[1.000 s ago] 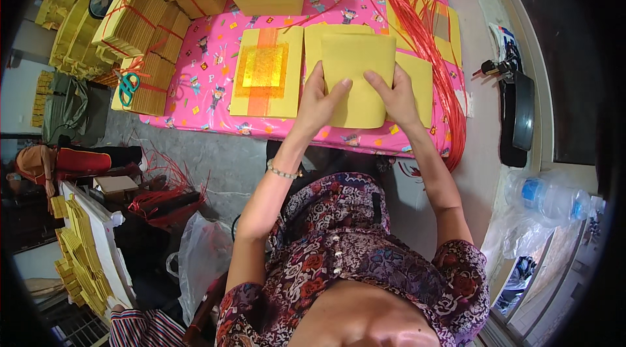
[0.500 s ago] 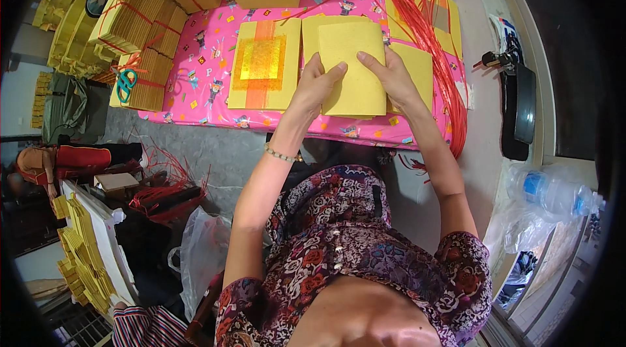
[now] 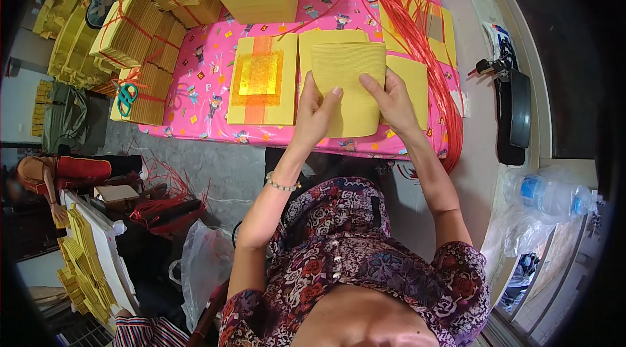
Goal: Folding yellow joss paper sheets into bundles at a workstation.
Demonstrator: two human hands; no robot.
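Grey concrete floor (image 3: 215,171), pink cartoon-print tablecloth (image 3: 202,80), dark window (image 3: 567,54) at right, daylight

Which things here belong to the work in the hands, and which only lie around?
In use:
- left hand and right hand, both gripping the yellow paper sheet
- gold-foil sheet beside it

Lying about:
- scissors
- water bottle
- red strings
- tied paper bundles

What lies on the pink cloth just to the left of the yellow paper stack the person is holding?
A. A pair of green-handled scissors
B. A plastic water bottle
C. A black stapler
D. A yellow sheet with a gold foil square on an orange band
D: beside the yellow paper stack held by the left hand and right hand lies the gold-foil sheet on the pink cloth.
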